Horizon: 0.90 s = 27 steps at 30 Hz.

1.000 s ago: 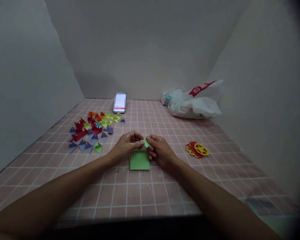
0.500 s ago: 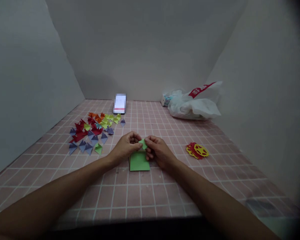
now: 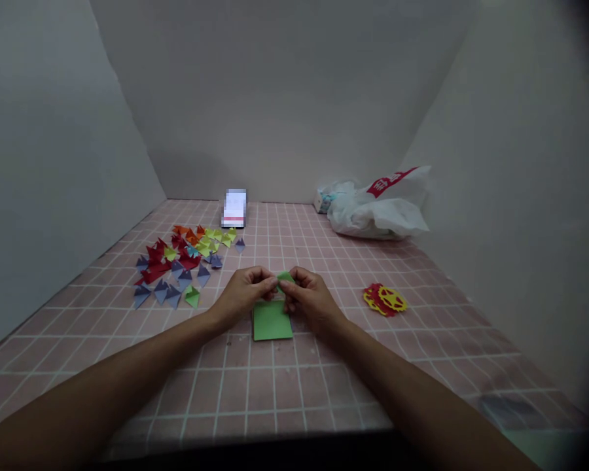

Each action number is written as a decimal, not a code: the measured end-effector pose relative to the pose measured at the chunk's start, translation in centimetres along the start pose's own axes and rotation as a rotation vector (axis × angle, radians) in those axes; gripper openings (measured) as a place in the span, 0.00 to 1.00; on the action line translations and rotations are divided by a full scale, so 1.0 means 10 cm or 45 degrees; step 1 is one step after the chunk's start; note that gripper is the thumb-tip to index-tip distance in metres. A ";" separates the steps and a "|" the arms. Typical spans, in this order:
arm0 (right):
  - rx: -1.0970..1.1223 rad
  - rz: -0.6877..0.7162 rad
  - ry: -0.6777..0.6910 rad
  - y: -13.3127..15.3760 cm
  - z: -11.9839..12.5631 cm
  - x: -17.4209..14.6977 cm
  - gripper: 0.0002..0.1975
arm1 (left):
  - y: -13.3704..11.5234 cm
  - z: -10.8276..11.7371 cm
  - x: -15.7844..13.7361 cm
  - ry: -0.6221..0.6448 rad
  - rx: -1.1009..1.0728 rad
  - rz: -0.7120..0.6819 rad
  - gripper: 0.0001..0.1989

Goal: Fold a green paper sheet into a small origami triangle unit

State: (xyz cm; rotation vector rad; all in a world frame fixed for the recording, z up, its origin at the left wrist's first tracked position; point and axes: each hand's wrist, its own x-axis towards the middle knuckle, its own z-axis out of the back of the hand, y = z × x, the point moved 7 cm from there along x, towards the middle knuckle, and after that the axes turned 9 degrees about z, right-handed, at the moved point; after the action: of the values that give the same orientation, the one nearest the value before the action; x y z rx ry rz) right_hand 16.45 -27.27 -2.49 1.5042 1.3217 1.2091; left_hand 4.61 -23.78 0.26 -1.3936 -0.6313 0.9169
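Observation:
Between my two hands is a small piece of folded green paper (image 3: 285, 277). My left hand (image 3: 249, 290) pinches its left side with thumb and fingers. On the other side my right hand (image 3: 310, 294) grips it, the thumb lying over its front. Just below the hands, a stack of square green paper (image 3: 273, 322) lies flat on the table. Off to the left, a single folded green paper piece (image 3: 192, 296) rests at the near edge of a spread of folded paper pieces (image 3: 184, 280) in purple, red, orange and yellow.
A phone (image 3: 234, 209) with a lit screen stands upright at the back. A white plastic bag (image 3: 377, 212) lies at the back right beside a small box (image 3: 321, 200). Red and yellow star-patterned cutouts (image 3: 391, 299) lie right of my hands on the pink checked tablecloth (image 3: 269, 392).
The green paper has turned slightly between my fingers, and my right thumb now lies further across it. The whole view has shifted a little; the objects on the table stay put.

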 end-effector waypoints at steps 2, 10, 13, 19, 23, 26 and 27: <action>-0.026 0.009 -0.007 0.02 0.00 0.01 0.13 | -0.01 0.01 0.00 -0.021 0.007 -0.030 0.10; -0.167 0.064 -0.058 0.04 0.06 0.01 0.14 | -0.05 -0.03 -0.03 -0.048 0.238 -0.108 0.09; -0.209 0.160 -0.059 0.09 0.07 0.01 0.13 | -0.05 -0.02 -0.03 -0.048 0.210 -0.112 0.09; -0.117 0.102 0.009 0.06 0.03 0.02 0.15 | 0.04 0.02 0.00 -0.071 -0.032 -0.058 0.10; -0.201 0.155 0.031 0.08 0.03 0.02 0.11 | 0.03 0.03 0.00 -0.070 -0.057 -0.075 0.09; -0.279 0.219 0.041 0.12 0.03 0.03 0.09 | 0.03 0.03 0.01 -0.054 -0.017 -0.087 0.09; -0.261 0.215 0.043 0.12 0.03 0.03 0.09 | 0.03 0.03 0.02 -0.061 -0.013 -0.091 0.09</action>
State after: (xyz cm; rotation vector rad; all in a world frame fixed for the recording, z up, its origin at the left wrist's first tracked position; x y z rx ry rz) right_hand 17.05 -27.13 -1.34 1.4746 1.0717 1.4367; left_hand 4.37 -23.48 -0.04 -1.3532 -0.7187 0.8938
